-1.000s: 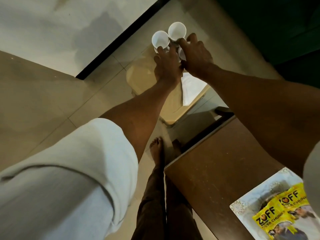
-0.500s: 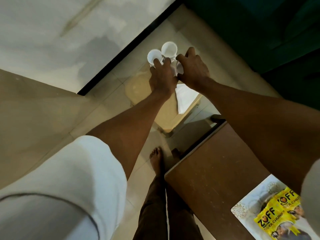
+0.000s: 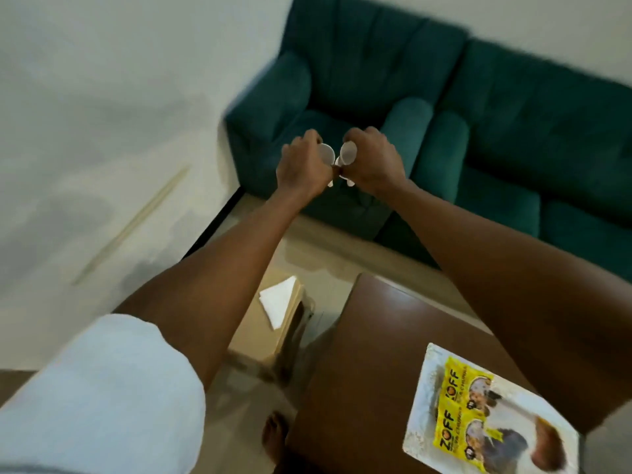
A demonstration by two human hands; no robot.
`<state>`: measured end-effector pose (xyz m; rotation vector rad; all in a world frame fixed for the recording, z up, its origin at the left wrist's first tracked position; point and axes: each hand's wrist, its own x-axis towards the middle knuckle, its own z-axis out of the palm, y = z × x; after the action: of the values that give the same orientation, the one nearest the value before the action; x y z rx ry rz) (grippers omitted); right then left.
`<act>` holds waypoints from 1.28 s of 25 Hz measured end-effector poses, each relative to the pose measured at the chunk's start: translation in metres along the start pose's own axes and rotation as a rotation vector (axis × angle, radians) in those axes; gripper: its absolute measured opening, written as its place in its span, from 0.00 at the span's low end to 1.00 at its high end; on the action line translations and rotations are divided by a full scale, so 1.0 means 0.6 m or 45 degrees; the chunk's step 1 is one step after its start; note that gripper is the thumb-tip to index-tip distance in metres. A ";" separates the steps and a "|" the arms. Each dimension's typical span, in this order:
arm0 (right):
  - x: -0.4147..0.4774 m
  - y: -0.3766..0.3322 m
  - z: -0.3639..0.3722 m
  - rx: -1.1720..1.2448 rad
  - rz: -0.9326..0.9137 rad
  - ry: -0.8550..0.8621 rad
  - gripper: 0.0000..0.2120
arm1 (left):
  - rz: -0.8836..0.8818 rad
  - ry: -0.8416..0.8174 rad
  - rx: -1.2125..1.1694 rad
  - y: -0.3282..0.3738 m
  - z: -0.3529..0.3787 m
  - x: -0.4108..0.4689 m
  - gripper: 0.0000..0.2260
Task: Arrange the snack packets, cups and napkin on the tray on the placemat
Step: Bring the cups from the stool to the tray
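My left hand (image 3: 302,165) is closed around a white cup (image 3: 326,153), held up in the air in front of me. Beside it, my right hand (image 3: 371,162) grips another white cup (image 3: 348,152), with more white cup parts showing below its fingers. A white folded napkin (image 3: 278,301) lies on a low beige stool (image 3: 260,333) below my arms. Two yellow snack packets (image 3: 458,408) lie on a pale tray or placemat (image 3: 424,378) on the brown table at the lower right; my right arm hides its far side.
The brown wooden table (image 3: 362,371) fills the lower right. A green sofa (image 3: 444,114) stands behind my hands, against a white wall (image 3: 102,131). My bare foot (image 3: 273,436) shows on the tiled floor beside the table.
Both hands lifted the cups off the stool and raised them. My head turned up, so the sofa now sits behind the hands and the napkin remains alone on the stool.
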<state>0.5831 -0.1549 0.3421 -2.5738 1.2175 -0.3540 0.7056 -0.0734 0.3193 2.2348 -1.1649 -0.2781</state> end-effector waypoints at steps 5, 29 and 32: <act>-0.079 0.090 -0.279 -0.087 0.207 0.200 0.22 | 0.276 -0.117 -0.062 0.292 -0.078 -0.034 0.26; -0.651 0.704 -0.597 -0.062 0.590 0.371 0.21 | 0.597 -0.331 0.095 0.937 0.311 -0.508 0.27; -0.671 0.753 -0.466 -0.014 0.649 0.286 0.24 | 0.586 -0.373 0.095 0.861 0.422 -0.528 0.28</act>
<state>-0.0808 -0.1547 0.4059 -2.1632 1.8915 -0.5276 0.0578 -0.1499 0.3966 1.9554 -1.8293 -0.3832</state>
